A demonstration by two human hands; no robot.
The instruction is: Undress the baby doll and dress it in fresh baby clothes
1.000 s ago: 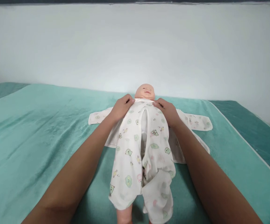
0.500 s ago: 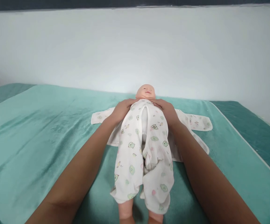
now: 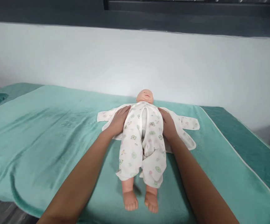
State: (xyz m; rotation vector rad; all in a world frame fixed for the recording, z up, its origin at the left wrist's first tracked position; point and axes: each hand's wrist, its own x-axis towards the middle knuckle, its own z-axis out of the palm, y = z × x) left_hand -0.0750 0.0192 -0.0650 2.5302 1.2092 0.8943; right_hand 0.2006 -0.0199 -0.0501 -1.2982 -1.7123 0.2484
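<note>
A baby doll [image 3: 144,97] lies on its back, head toward the wall and bare feet toward me. It wears white printed baby trousers [image 3: 132,146] pulled high over the torso. Spread beneath it is a matching white jacket [image 3: 183,137], its sleeves stretched out to both sides. My left hand [image 3: 120,119] rests against the doll's left-hand side in view, fingers extended over the jacket. On the opposite side, my right hand [image 3: 167,123] lies along the torso with its fingers partly hidden by the doll's body.
A light green cover [image 3: 43,133] is spread under the doll, wrinkled at the left. Darker green fabric [image 3: 239,130] shows along the right. Behind stands a white wall [image 3: 135,59] with a dark ledge [image 3: 55,14] above. Dark flooring [image 3: 1,211] appears at lower left.
Both my hands have slid from the doll's upper chest near the neck down to the sides of its torso. The view has shifted, so the doll's feet now show.
</note>
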